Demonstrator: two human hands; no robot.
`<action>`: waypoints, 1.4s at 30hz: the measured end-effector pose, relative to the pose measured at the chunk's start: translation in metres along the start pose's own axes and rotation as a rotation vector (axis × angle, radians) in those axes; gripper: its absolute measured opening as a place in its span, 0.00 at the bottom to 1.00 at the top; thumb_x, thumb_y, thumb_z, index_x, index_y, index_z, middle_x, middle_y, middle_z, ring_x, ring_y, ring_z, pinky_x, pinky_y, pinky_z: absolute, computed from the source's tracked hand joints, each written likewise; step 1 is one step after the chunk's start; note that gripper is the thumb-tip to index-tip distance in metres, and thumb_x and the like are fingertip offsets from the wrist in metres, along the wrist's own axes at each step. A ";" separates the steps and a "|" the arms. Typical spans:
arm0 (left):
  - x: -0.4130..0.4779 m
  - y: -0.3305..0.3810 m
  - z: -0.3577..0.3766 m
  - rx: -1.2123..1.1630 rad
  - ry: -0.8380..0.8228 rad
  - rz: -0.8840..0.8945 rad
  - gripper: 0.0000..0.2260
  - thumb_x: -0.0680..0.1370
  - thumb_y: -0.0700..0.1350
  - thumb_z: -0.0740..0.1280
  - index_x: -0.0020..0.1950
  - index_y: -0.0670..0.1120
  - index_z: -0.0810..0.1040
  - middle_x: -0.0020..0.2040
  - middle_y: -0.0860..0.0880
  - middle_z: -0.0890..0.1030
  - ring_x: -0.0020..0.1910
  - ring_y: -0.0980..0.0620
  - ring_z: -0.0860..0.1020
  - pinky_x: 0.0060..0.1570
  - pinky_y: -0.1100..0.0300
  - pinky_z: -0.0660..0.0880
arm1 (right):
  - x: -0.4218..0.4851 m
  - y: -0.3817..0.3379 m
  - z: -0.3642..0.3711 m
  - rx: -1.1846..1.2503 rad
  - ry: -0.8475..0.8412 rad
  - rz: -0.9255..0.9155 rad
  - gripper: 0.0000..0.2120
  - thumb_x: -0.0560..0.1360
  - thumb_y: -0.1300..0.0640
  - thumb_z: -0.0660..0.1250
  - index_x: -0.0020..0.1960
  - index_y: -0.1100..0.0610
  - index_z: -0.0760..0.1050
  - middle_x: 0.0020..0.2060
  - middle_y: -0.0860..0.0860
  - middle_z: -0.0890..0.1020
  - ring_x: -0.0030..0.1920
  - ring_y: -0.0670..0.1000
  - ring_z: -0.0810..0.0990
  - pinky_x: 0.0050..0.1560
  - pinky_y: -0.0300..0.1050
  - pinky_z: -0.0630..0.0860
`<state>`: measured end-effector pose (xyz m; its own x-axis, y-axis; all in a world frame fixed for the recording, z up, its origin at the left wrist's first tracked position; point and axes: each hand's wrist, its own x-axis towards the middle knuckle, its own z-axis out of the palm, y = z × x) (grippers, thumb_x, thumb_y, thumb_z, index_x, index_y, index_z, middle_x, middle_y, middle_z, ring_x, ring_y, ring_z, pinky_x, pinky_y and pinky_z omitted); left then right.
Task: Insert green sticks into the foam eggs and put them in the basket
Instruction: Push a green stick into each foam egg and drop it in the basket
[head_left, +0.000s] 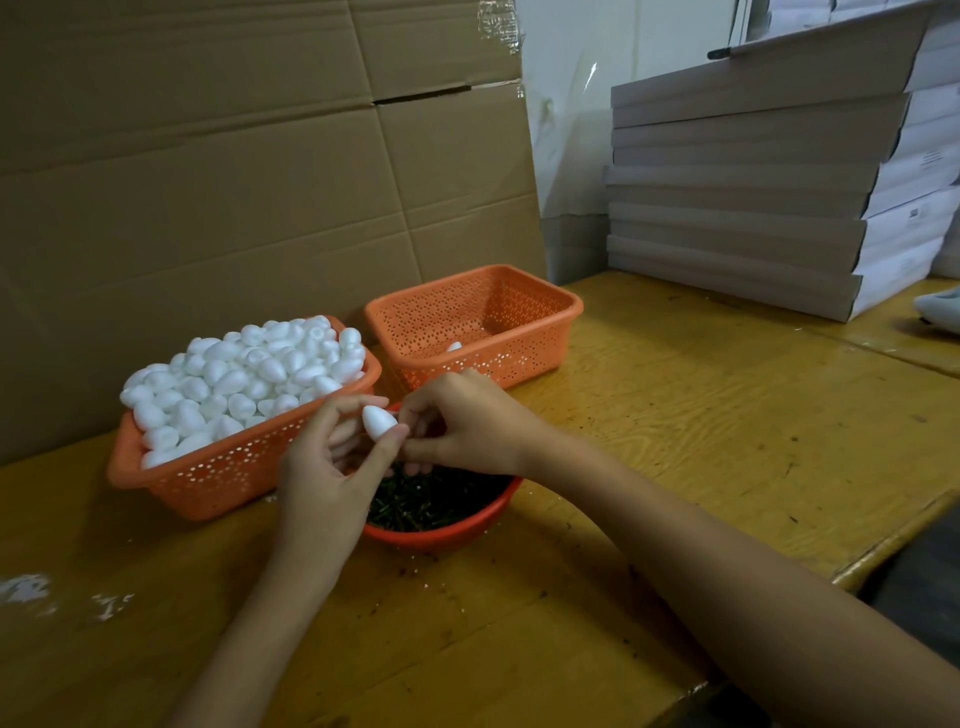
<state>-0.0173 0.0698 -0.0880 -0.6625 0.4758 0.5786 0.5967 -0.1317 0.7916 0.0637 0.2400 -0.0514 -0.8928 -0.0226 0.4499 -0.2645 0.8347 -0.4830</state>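
My left hand (327, 467) pinches a white foam egg (378, 420) between thumb and fingers, above a red bowl (447, 535) full of dark green sticks (431, 499). My right hand (462, 423) has its fingers curled right beside the egg; whether it holds a stick is hidden. An orange basket (208, 478) on the left is heaped with foam eggs (244, 374). A second orange basket (519, 358) behind the bowl holds one egg (454, 346).
A large cardboard sheet (234, 182) stands behind the baskets. Stacked flat boxes (753, 208) fill the back right. White crumbs (26, 587) lie on the yellow wooden table (701, 415), whose edge runs along the right.
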 end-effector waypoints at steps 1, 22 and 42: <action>0.000 0.000 0.000 0.008 -0.005 0.005 0.12 0.75 0.52 0.75 0.58 0.53 0.83 0.51 0.54 0.88 0.52 0.54 0.87 0.44 0.63 0.83 | 0.000 0.000 0.000 0.009 -0.003 0.003 0.03 0.76 0.59 0.75 0.43 0.56 0.84 0.35 0.45 0.87 0.38 0.39 0.85 0.48 0.41 0.80; -0.001 -0.005 -0.001 0.124 -0.079 0.027 0.12 0.83 0.50 0.68 0.66 0.53 0.81 0.51 0.58 0.87 0.52 0.55 0.86 0.43 0.66 0.81 | -0.001 -0.003 -0.004 0.105 -0.051 0.067 0.04 0.78 0.58 0.74 0.46 0.58 0.86 0.37 0.49 0.88 0.38 0.43 0.87 0.51 0.50 0.83; 0.001 -0.006 -0.001 0.121 -0.027 0.028 0.15 0.79 0.52 0.75 0.66 0.58 0.83 0.58 0.50 0.77 0.61 0.51 0.81 0.61 0.51 0.80 | -0.001 -0.001 -0.003 0.071 -0.021 0.070 0.04 0.75 0.59 0.76 0.41 0.56 0.85 0.34 0.46 0.87 0.37 0.39 0.85 0.47 0.38 0.79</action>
<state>-0.0217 0.0695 -0.0918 -0.6329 0.4970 0.5936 0.6666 -0.0401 0.7443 0.0660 0.2406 -0.0495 -0.9171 0.0222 0.3980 -0.2259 0.7937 -0.5649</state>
